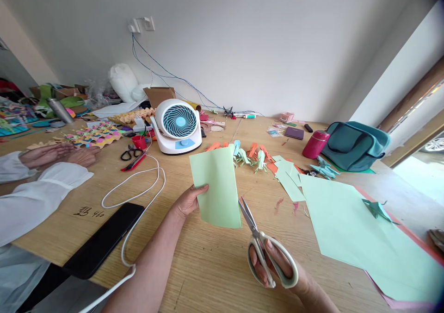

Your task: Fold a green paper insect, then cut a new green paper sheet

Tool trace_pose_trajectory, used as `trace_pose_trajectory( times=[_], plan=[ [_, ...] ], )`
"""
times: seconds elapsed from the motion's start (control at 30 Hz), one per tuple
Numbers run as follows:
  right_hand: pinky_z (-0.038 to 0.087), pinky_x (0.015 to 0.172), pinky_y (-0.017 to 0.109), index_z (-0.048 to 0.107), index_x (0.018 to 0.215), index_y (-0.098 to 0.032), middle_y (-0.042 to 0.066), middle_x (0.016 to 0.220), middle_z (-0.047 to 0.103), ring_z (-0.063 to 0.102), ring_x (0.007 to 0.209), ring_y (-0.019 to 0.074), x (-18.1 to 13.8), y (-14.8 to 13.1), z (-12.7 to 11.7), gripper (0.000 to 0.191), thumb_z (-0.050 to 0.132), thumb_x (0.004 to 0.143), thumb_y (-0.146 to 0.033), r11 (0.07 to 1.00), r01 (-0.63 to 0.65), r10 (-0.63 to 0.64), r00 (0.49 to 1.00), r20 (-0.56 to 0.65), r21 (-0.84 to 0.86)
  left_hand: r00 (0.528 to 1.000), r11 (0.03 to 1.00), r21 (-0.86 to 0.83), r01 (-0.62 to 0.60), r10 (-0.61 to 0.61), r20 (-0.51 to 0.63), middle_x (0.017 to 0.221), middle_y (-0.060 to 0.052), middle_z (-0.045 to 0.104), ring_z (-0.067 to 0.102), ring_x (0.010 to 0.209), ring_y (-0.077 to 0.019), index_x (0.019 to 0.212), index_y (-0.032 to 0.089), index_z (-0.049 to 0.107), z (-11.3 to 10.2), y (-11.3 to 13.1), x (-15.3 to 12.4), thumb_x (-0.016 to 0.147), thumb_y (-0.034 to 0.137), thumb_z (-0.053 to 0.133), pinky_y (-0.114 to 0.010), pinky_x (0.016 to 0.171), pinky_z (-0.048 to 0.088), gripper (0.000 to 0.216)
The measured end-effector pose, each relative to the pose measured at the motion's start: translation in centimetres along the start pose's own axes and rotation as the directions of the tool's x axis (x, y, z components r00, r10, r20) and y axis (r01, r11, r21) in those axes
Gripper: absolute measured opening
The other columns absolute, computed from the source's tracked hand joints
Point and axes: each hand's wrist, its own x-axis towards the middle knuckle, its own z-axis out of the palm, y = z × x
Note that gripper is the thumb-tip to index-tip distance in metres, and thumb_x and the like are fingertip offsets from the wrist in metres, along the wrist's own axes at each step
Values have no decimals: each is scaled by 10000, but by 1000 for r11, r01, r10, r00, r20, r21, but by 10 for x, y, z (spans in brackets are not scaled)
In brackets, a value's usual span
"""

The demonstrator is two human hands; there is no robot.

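My left hand (189, 201) grips a folded sheet of light green paper (217, 188) by its left edge, thumb in front, and holds it raised over the table. In my right hand (274, 264) is a pair of scissors (255, 233) with cream handles, fingers through the loops. The blades are slightly parted and point up toward the paper's lower right edge; whether they touch it I cannot tell. Behind the paper lie several folded paper figures (261, 159) in orange, green and blue. Small green paper pieces (289, 178) lie to the right of them.
Large green sheets (357, 229) cover the table's right side. A white fan (176, 125) stands at the back, and a black phone (104, 241) with a white cable (161, 183) lies at left. Another person's hands (64, 153) rest far left. A pink bottle (315, 144) stands beside a teal bag (357, 146).
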Motion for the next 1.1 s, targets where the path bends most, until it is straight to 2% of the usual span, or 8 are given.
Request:
trace_pose_trajectory(
  times=[0.27,0.4,0.57,0.8,1.1],
  plan=[
    [359,454,237,647,851,-138,5,546,519,467,455,105,1,1,-1,568,380,939,-632,1000,16,-16,1000,-2,18,999,999,27,43,-43,-10,1032,-108,757,702,986,-281,1076,128,703,6,-1,-3,643,238,846,-389,905,517,469],
    [375,486,252,630,926,-135,7,587,530,475,489,114,1,-1,-1,537,368,958,-603,999,34,-34,999,-34,7,996,996,44,79,-81,32,1024,-115,757,704,969,-286,1043,128,713,10,-7,-4,631,258,859,-387,889,521,455],
    [374,482,248,617,916,-136,0,576,529,470,477,111,3,0,-2,529,358,966,-594,996,90,-92,993,-79,-20,995,994,56,90,-92,48,1052,-126,750,692,1004,-300,1056,128,710,17,-13,-4,639,280,853,-395,909,512,466],
    [383,462,239,615,898,-131,11,574,564,485,456,106,5,1,0,521,364,972,-581,989,93,-107,986,-129,-113,992,991,51,123,-125,32,1064,-132,745,686,1022,-301,1073,129,708,22,-17,-4,657,281,842,-399,915,507,463],
    [385,464,235,610,919,-128,21,581,595,494,453,104,7,6,-1,497,389,970,-570,988,44,-69,982,-175,-145,999,995,93,38,-38,-4,1118,-120,731,664,1074,-305,1091,150,705,26,-16,-6,674,302,834,-401,943,490,462]
  ],
)
